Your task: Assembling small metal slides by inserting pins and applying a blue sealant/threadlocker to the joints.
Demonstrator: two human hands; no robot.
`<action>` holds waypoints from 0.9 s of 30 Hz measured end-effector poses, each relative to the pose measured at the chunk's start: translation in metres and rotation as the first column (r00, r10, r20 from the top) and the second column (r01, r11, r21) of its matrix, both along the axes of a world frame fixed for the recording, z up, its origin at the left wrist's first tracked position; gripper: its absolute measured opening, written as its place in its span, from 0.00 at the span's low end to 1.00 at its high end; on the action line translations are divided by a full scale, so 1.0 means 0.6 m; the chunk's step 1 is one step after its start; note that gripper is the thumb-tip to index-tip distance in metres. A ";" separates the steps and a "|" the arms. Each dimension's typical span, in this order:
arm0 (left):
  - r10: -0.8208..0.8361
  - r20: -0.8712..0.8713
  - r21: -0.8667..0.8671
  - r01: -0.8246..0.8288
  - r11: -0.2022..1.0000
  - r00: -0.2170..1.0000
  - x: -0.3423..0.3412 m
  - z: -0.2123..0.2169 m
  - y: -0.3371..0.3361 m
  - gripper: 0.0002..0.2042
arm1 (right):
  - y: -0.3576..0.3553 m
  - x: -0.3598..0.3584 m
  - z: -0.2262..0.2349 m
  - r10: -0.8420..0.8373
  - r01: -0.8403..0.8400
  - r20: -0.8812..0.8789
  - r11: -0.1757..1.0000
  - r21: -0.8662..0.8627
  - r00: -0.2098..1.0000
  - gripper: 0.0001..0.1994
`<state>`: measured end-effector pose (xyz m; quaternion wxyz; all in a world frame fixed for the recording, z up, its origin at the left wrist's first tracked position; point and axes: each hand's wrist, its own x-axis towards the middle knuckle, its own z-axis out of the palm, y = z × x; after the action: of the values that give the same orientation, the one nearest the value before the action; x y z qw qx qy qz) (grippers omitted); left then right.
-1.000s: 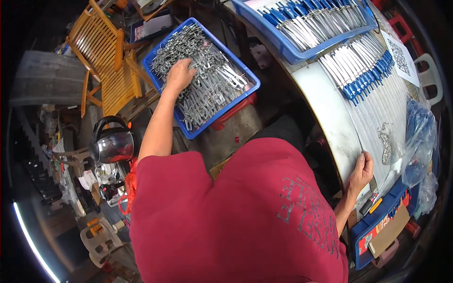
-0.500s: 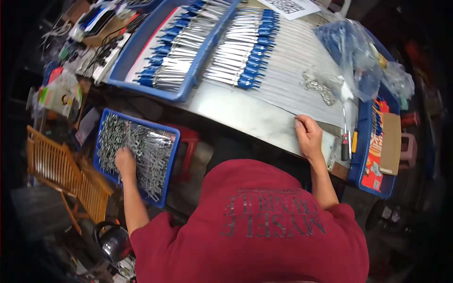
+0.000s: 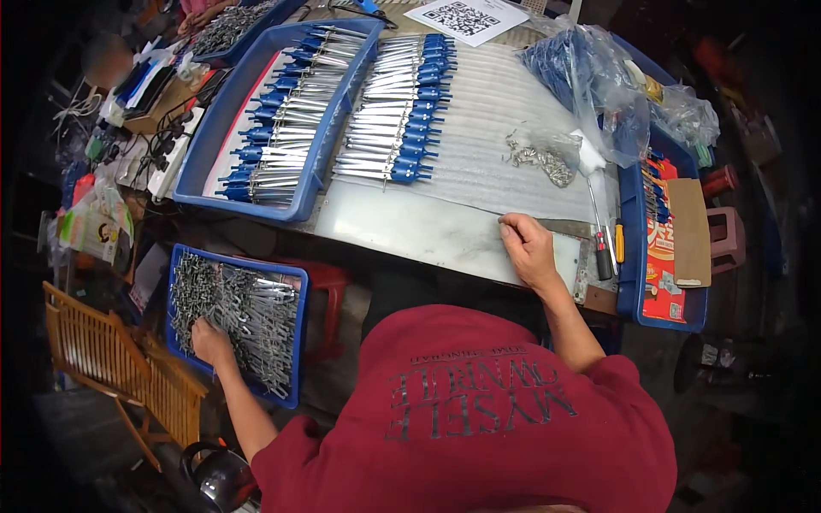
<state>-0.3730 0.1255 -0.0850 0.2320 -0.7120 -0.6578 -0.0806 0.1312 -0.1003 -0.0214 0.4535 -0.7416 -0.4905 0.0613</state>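
Note:
My left hand (image 3: 212, 344) reaches down into a blue tray (image 3: 301, 342) at the left, lower than the table. Its fingers are bent together among loose metal parts (image 3: 244, 312); whatever lies between them is too small to make out. Wire-like pieces fill one side of that tray, and longer shiny strips the other. My right hand (image 3: 532, 254) rests at the front edge of the table, on the white board (image 3: 402, 229), its fingers curled and thumb against them. What it holds, if anything, does not show. A heap of small silvery pieces (image 3: 547, 162) lies beyond it.
Blue-handled metal tools (image 3: 398, 111) lie in a row beside a blue bin (image 3: 321, 175) with similar ones. Right of my hand are a screwdriver (image 3: 604, 256), a plastic bag (image 3: 590, 77) and another blue tray (image 3: 631, 282). A wooden chair (image 3: 111, 359) and a kettle (image 3: 224, 479) stand left.
The whole view has shifted, showing more of the table's far side. Within the tray, my left hand has moved slightly left and nearer. My right hand stays at the table's front edge.

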 end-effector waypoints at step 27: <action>-0.541 0.764 -0.022 0.853 0.522 0.351 0.364 0.358 -0.091 0.04 | 0.023 -0.014 0.052 0.187 -0.190 -0.265 0.982 0.014 0.946 0.09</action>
<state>-0.1545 0.0710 0.1300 -0.2429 -0.8745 -0.3104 -0.2828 0.1225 -0.0866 0.0100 0.5028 -0.6791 -0.4936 0.2061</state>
